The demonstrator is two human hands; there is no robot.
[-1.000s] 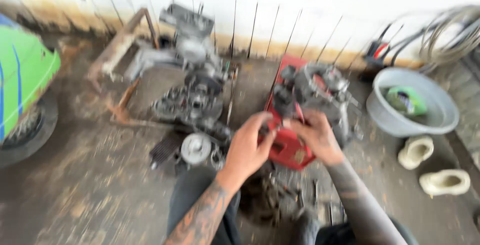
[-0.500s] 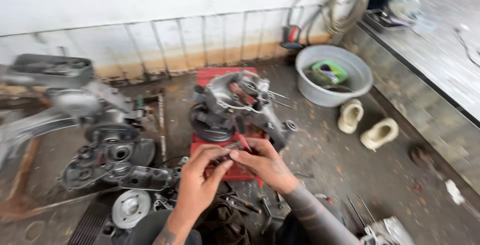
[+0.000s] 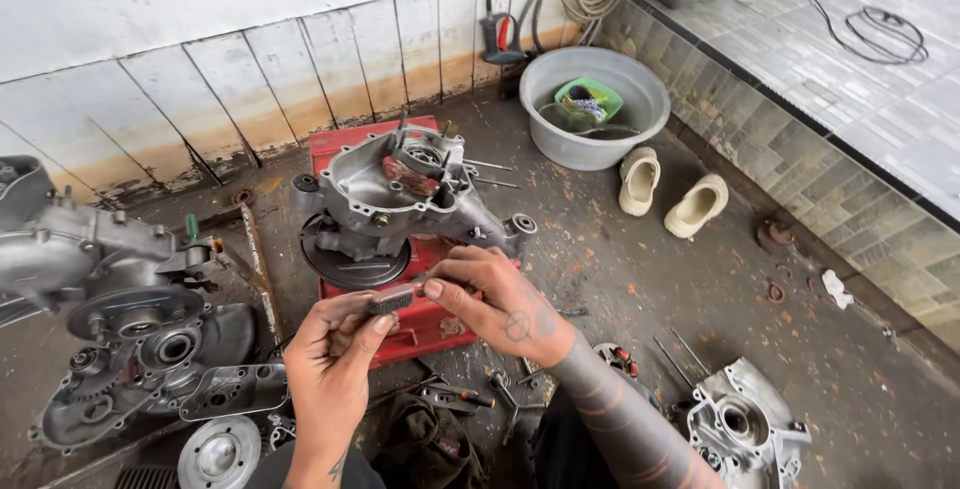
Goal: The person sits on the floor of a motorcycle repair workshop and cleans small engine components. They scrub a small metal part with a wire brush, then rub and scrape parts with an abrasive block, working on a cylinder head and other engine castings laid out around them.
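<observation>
Both hands pinch one small dark grey metal part between them, the left hand closed on its near end with thumb and forefinger and the right hand gripping its far end, just in front of the grey engine casing on the red stand. The part looks short, stiff and light, possibly ribbed or threaded though it is too small to tell. Likely oily, it is probably best held by both ends.
</observation>
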